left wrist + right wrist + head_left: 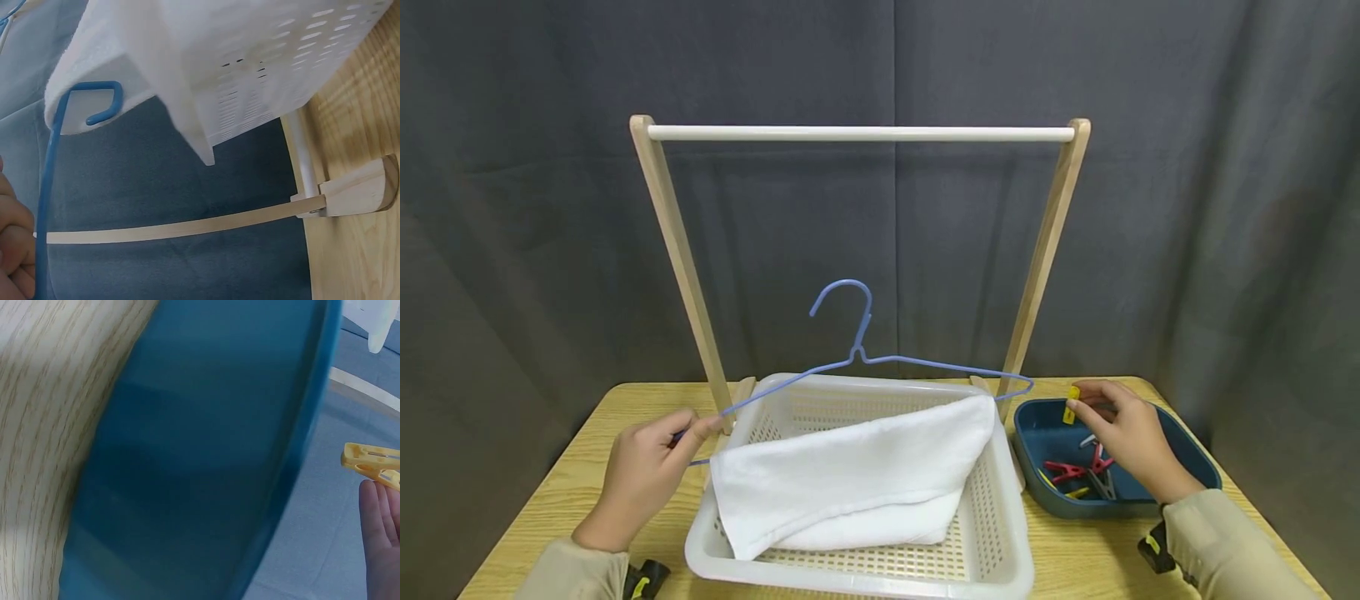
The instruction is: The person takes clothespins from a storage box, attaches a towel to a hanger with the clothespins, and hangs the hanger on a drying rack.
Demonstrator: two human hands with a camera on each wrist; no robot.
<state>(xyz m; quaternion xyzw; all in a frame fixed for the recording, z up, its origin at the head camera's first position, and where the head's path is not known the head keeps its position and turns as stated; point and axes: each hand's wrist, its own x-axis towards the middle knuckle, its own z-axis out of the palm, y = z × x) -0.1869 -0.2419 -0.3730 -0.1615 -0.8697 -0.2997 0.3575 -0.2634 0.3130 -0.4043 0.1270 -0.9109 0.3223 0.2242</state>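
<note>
While the left hand (647, 458), to the left of the white basket (865, 582), grips one end of the blue hanger (859, 338), its fingers curl round the wire and its thumb lies along it. To the right of the basket, the right hand (1123, 425) pinches a yellow clothespin (1070, 406) between thumb and fingertips, held up above the dark teal tub (1097, 507). From the left hand, the hanger stretches across the far part of the basket, its hook raised beyond the basket's far rim and its other end tilted out over the right rim. A white towel (857, 475) is folded over the lower bar and hangs slantwise above the basket, hiding much of the slotted interior; whether its lower hem touches the basket floor cannot be told. The tub sits on the table (580, 450) just beside the basket's right side, and in it lie red clothespins (1063, 472), a grey clothespin (1103, 485) and another yellow one. Behind the basket rises a rack with a white rail (865, 133) on two wooden posts (1045, 258), the right one coming down between basket and tub. Beyond the basket and rack hangs a dark grey curtain (805, 242). In the right wrist view the tub's wall fills most of the foreground, with the pinched clothespin at the edge.
</note>
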